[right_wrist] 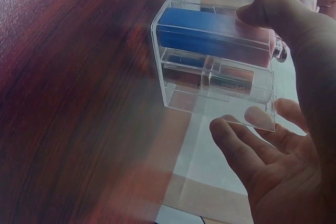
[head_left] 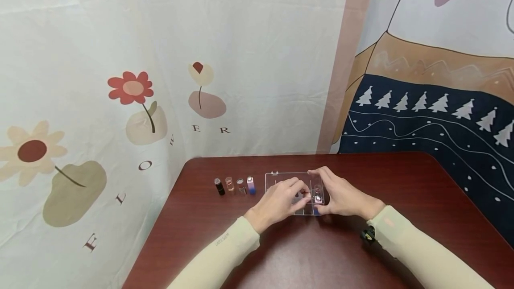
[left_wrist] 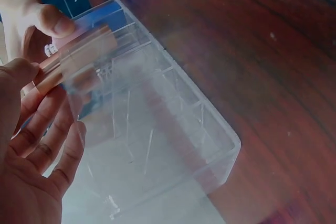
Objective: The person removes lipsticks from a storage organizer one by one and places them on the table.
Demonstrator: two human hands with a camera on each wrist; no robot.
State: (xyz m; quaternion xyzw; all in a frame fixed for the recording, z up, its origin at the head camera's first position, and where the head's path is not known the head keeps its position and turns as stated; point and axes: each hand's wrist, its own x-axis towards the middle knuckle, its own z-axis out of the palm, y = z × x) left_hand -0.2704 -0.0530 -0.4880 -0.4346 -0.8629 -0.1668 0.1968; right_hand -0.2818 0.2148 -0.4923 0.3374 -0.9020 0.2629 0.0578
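My left hand pinches a copper-coloured lipstick tube between thumb and fingers. Part of this tube shows through the wall of a clear, divided cosmetics organizer, inside one of its compartments. My right hand grips the organizer's right end, thumb on the near side and fingertips on the far side. In the right wrist view, a blue-to-pink lipstick tube fills a compartment under that thumb. A dark tube with a clear section lies in the compartment beside it.
Left of the organizer, a black lipstick, a clear tube with an orange tint, a small clear-and-dark tube and a pink-to-blue tube stand in a row on the red-brown table. Printed cloth hangs behind.
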